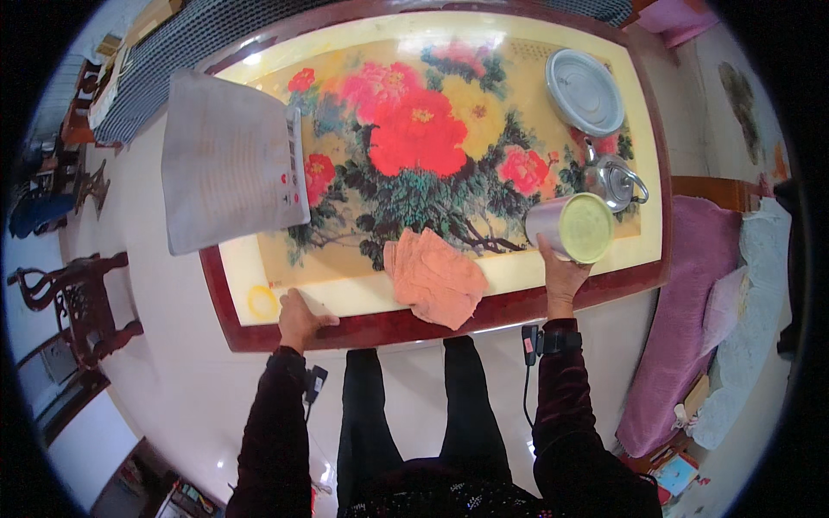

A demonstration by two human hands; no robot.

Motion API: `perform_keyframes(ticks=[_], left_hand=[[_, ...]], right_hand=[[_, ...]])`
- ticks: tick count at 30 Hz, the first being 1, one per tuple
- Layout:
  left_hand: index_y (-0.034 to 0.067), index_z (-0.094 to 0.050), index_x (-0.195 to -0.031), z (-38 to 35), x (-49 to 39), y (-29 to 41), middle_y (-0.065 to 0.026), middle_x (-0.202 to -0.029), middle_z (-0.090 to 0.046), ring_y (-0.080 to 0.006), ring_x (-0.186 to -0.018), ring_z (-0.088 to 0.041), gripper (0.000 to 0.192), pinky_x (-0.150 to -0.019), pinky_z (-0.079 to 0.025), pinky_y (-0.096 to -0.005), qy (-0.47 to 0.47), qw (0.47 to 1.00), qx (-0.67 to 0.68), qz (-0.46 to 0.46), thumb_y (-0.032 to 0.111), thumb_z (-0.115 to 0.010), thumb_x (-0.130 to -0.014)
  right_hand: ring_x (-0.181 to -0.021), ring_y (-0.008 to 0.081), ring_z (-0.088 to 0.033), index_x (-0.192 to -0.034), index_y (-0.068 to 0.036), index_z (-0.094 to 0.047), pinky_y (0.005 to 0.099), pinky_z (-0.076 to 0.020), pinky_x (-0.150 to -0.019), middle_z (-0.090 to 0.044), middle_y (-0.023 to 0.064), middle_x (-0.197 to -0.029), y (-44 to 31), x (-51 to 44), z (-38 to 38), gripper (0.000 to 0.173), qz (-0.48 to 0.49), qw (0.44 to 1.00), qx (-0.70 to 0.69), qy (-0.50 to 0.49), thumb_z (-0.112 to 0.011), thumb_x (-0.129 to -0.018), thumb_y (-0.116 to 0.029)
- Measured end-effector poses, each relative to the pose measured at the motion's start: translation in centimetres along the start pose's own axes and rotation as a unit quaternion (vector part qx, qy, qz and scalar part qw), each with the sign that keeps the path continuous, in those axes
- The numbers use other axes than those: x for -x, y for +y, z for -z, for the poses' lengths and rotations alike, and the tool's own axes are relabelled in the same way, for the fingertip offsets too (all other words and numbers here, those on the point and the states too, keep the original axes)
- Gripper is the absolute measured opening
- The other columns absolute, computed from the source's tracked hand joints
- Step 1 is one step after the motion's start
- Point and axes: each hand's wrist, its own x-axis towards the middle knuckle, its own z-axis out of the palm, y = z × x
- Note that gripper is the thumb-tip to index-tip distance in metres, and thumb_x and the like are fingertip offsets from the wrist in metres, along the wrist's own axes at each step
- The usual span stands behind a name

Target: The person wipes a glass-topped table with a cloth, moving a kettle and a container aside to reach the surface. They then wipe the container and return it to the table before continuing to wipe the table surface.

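Note:
My right hand (562,275) is wrapped around the lower side of a silvery canister (546,220) with a yellow-green lid (588,226). My left hand (301,317) rests on the front left edge of the table (388,329), thumb spread and nothing in its grasp. Just left of its fingers lies a yellow ring (262,302). Between my hands a folded orange cloth (435,281) lies over the table's front border. Behind the canister stands a shiny metal teapot (612,181) with a spout and a curved handle.
A stack of round, pale trays or lids (585,90) sits at the back right. A large grey box-like appliance (227,162) with buttons overhangs the table's left edge. A purple-covered sofa (680,324) flanks the right; a carved wooden chair (90,298) stands left.

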Motion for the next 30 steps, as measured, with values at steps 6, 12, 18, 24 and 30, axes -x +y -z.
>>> perform_keyframes(ticks=[6, 12, 18, 24, 30], left_hand=[[-0.001, -0.046, -0.108, -1.3, 2.6, 3.2, -0.0235, -0.11, -0.055, -0.0459, -0.106, -0.057, 0.057, -0.085, -0.051, -0.0481, 0.09, 0.995, 0.034, -0.022, 0.021, -0.086, -0.073], [0.0, -0.035, -0.146, -8.3, 8.8, 17.5, -0.0282, -0.146, -0.039, -0.0467, -0.132, -0.04, 0.087, -0.108, -0.032, -0.0574, 0.27, 0.943, 0.041, -0.188, 0.032, -0.081, -0.079], [0.003, -0.024, -0.155, -11.1, 8.2, 25.6, -0.0344, -0.158, -0.015, -0.056, -0.146, -0.013, 0.111, -0.113, -0.014, -0.069, 0.268, 0.951, -0.001, -0.154, 0.069, -0.069, -0.077], [0.005, -0.028, -0.154, -11.6, 5.7, 25.9, -0.0388, -0.157, -0.014, -0.0593, -0.146, -0.01, 0.108, -0.113, -0.012, -0.0705, 0.252, 0.96, -0.006, -0.12, 0.071, -0.067, -0.078], [0.007, -0.03, -0.156, -8.1, -0.4, 25.6, -0.0366, -0.16, -0.013, -0.0586, -0.147, -0.014, 0.097, -0.116, -0.012, -0.0695, 0.367, 0.913, -0.022, -0.176, 0.063, -0.064, -0.084]], right_hand=[[-0.109, 0.0202, -0.064, -0.13, 0.002, -0.057, 0.0356, -0.0515, -0.099, -0.065, 0.0098, -0.125, 3.8, -0.2, 0.0, 0.076, -0.065, 0.991, -0.051, -0.102, -0.096, -0.068, -0.019], [-0.124, 0.0248, -0.056, -0.138, 0.003, -0.052, 0.0387, -0.0432, -0.108, -0.059, 0.0144, -0.134, 3.6, -0.5, 2.1, 0.086, -0.163, 0.959, -0.156, -0.173, -0.095, -0.066, -0.019], [-0.145, 0.0363, -0.033, -0.157, -0.002, -0.024, 0.0459, -0.0256, -0.121, -0.034, 0.0204, -0.157, 7.2, 0.6, 7.9, 0.105, -0.073, 0.978, 0.007, -0.195, -0.086, -0.074, -0.016], [-0.148, 0.0405, -0.028, -0.155, -0.004, -0.026, 0.0509, -0.0239, -0.122, -0.032, 0.021, -0.158, 12.5, 0.1, 8.2, 0.09, -0.012, 0.974, 0.121, -0.192, -0.077, -0.082, -0.015], [-0.147, 0.0407, -0.027, -0.154, -0.006, -0.028, 0.0525, -0.0235, -0.122, -0.032, 0.0199, -0.156, 16.1, -0.7, 5.9, 0.085, 0.02, 0.981, 0.061, -0.184, -0.075, -0.086, -0.027]])
